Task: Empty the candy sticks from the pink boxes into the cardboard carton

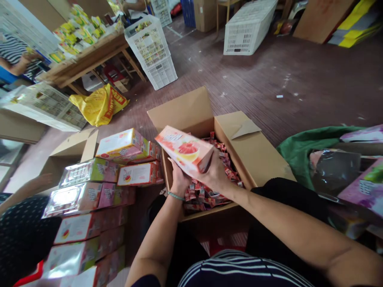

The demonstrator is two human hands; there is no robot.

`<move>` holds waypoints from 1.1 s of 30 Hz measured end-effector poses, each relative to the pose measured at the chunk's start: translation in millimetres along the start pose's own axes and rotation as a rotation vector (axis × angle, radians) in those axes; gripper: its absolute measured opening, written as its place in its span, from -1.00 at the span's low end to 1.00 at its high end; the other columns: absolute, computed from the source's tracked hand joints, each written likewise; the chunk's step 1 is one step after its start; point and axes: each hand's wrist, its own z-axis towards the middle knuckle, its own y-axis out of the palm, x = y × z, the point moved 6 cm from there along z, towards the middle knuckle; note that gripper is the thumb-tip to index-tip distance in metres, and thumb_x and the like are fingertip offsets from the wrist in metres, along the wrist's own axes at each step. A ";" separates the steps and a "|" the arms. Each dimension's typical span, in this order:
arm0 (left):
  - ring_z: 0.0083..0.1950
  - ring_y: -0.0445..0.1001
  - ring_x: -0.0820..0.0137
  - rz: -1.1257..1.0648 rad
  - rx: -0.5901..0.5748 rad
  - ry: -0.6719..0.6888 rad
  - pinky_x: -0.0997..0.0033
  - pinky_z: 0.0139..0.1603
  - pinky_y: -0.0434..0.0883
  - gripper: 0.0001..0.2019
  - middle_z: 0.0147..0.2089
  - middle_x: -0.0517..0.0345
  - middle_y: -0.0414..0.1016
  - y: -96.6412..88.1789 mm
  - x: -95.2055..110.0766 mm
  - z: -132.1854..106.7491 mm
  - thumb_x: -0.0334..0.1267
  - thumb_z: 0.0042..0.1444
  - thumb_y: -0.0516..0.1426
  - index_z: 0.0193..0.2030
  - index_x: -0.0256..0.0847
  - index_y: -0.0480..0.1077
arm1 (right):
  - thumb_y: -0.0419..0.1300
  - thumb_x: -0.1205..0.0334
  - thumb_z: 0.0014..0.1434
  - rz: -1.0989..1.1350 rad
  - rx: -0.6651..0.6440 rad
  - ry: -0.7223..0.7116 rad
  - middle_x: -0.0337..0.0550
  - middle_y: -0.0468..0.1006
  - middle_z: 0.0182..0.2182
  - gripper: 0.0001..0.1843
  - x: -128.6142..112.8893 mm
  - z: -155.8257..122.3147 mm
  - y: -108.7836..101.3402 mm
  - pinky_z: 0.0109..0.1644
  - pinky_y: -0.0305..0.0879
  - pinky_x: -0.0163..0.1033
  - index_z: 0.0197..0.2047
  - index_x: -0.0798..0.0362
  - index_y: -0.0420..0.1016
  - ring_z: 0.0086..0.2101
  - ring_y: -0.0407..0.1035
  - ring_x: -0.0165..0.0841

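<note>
A pink carton printed with red fruit is held over an open cardboard box filled with several small red sachets. My right hand grips the carton's near right end. My left hand supports it from underneath, a green band on that wrist. Both forearms reach forward from my lap.
To the left stands a stack of several matching pink cartons. A green bag with purple packs lies to the right. A yellow bag, white crates, a wooden table and another person's arm are farther back.
</note>
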 end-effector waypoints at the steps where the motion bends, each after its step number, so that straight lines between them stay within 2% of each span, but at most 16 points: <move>1: 0.09 0.58 0.19 0.042 0.068 -0.016 0.22 0.13 0.51 -0.30 0.07 -0.06 0.60 -4.5 5.7 -0.9 0.33 0.34 -0.21 0.13 -0.17 0.47 | 0.55 -0.06 -0.15 0.048 0.029 0.037 0.15 0.43 0.12 -0.11 -2.8 6.9 -11.0 0.24 0.33 0.14 0.13 -0.03 0.21 0.10 0.36 -0.01; 3: -0.13 0.62 0.18 0.151 0.230 -0.038 0.19 -0.03 0.54 -0.21 -0.19 -0.10 0.62 -19.5 23.1 -2.0 0.39 0.30 -0.24 0.01 -0.26 0.50 | 0.52 -0.01 -0.08 0.172 -0.014 0.079 0.04 0.48 0.08 -0.23 -11.2 21.4 -32.1 0.16 0.40 0.10 0.10 -0.07 0.24 0.04 0.41 -0.07; 4: -0.17 0.62 0.17 0.177 0.264 -0.029 0.16 -0.06 0.54 -0.18 -0.26 -0.09 0.61 -24.6 32.3 -2.4 0.41 0.28 -0.26 0.00 -0.27 0.50 | 0.51 0.01 -0.07 0.225 -0.070 0.083 0.00 0.49 0.08 -0.26 -16.3 27.5 -40.8 0.15 0.42 0.09 0.09 -0.09 0.26 0.04 0.42 -0.09; 5: -0.16 0.62 0.15 0.166 0.248 0.004 0.12 -0.04 0.53 -0.16 -0.26 -0.09 0.61 -25.7 40.4 -2.7 0.44 0.26 -0.27 0.02 -0.26 0.49 | 0.51 0.03 -0.07 0.261 -0.134 0.088 -0.03 0.49 0.09 -0.27 -20.4 32.4 -47.5 0.16 0.43 0.08 0.11 -0.10 0.28 0.05 0.41 -0.09; 7: 0.02 0.60 0.10 0.072 0.059 0.103 0.04 0.12 0.49 -0.18 -0.07 -0.11 0.63 -13.9 50.8 -5.0 0.45 0.24 -0.22 0.15 -0.20 0.45 | 0.52 0.03 -0.07 0.296 -0.247 0.127 -0.06 0.50 0.11 -0.26 -22.5 38.8 -54.6 0.17 0.43 0.08 0.13 -0.12 0.32 0.10 0.40 -0.07; 9: 0.21 0.51 0.06 0.005 -0.133 0.192 0.02 0.28 0.39 -0.22 0.13 -0.10 0.57 2.9 55.3 -12.0 0.44 0.23 -0.11 0.24 -0.14 0.42 | 0.50 -0.03 -0.05 0.322 -0.309 0.185 -0.08 0.52 0.09 -0.27 -17.4 43.1 -54.8 0.16 0.45 0.09 0.14 -0.13 0.36 0.10 0.40 -0.05; 11: 0.32 0.43 0.06 0.014 -0.210 0.237 0.04 0.36 0.33 -0.26 0.21 -0.08 0.54 13.0 58.5 -17.5 0.41 0.22 -0.03 0.25 -0.12 0.43 | 0.49 -0.10 -0.05 0.325 -0.307 0.183 -0.10 0.56 0.02 -0.29 -11.6 47.7 -51.5 0.16 0.44 0.10 0.13 -0.12 0.41 0.06 0.43 -0.05; 14: 0.38 0.36 0.07 0.019 -0.205 0.311 0.03 0.39 0.31 -0.28 0.25 -0.05 0.51 14.7 71.3 -19.0 0.40 0.20 0.00 0.25 -0.09 0.44 | 0.53 -0.15 -0.13 0.284 -0.279 0.165 -0.11 0.61 -0.07 -0.25 -4.2 50.3 -42.4 0.18 0.42 0.10 0.10 -0.11 0.47 0.02 0.47 -0.05; 17: 0.40 0.34 0.06 0.012 -0.197 0.361 0.00 0.43 0.28 -0.27 0.28 -0.08 0.49 12.0 82.5 -19.3 0.40 0.19 0.03 0.26 -0.11 0.43 | 0.53 -0.20 -0.14 0.302 -0.271 0.177 -0.10 0.61 -0.07 -0.21 -3.1 47.9 -34.9 0.15 0.44 0.07 0.12 -0.10 0.48 0.01 0.47 -0.05; 20: 0.42 0.32 0.06 0.044 -0.230 0.332 0.00 0.46 0.24 -0.24 0.28 -0.09 0.48 13.9 81.6 -21.8 0.42 0.17 0.04 0.26 -0.12 0.44 | 0.50 -0.24 -0.11 0.322 -0.252 0.077 -0.08 0.61 -0.07 -0.24 -12.1 46.9 -35.4 0.17 0.43 0.05 0.11 -0.10 0.51 0.06 0.44 -0.05; 22: 0.42 0.32 0.05 0.037 -0.224 0.358 0.01 0.46 0.24 -0.22 0.29 -0.07 0.48 14.0 81.4 -24.3 0.45 0.16 0.02 0.26 -0.10 0.44 | 0.51 -0.23 -0.13 0.314 -0.246 0.044 -0.07 0.60 -0.04 -0.20 -14.4 46.6 -36.3 0.18 0.42 0.03 0.14 -0.11 0.50 0.11 0.40 -0.06; 24: 0.42 0.31 0.06 0.020 -0.200 0.397 0.02 0.46 0.25 -0.22 0.29 -0.07 0.47 12.8 81.1 -26.4 0.45 0.17 0.00 0.27 -0.10 0.43 | 0.53 -0.22 -0.17 0.299 -0.237 0.066 -0.08 0.59 -0.01 -0.15 -10.8 47.8 -37.8 0.17 0.43 0.01 0.16 -0.13 0.49 0.13 0.39 -0.06; 28: 0.44 0.28 0.05 0.051 -0.213 0.368 0.05 0.46 0.25 -0.21 0.29 -0.06 0.48 14.7 75.4 -28.8 0.45 0.16 0.01 0.30 -0.09 0.41 | 0.51 -0.28 -0.15 0.285 -0.198 0.062 -0.11 0.59 -0.03 -0.19 -3.5 54.0 -44.7 0.20 0.39 -0.01 0.13 -0.13 0.52 0.10 0.42 -0.10; 31: 0.46 0.24 0.02 0.051 -0.200 0.441 0.05 0.45 0.25 -0.13 0.29 -0.10 0.47 15.7 81.2 -32.6 0.51 0.10 0.00 0.31 -0.11 0.40 | 0.51 -0.25 -0.13 0.310 -0.216 0.039 -0.14 0.57 0.03 -0.21 -1.6 54.3 -44.5 0.26 0.34 -0.02 0.14 -0.15 0.51 0.15 0.38 -0.12; 33: 0.48 0.21 0.03 0.053 -0.187 0.468 0.06 0.45 0.24 -0.11 0.32 -0.09 0.44 15.4 83.8 -33.7 0.53 0.08 0.00 0.33 -0.08 0.39 | 0.51 -0.30 -0.15 0.305 -0.210 0.084 -0.13 0.58 0.03 -0.19 3.7 53.8 -43.9 0.28 0.32 0.01 0.12 -0.14 0.52 0.17 0.36 -0.10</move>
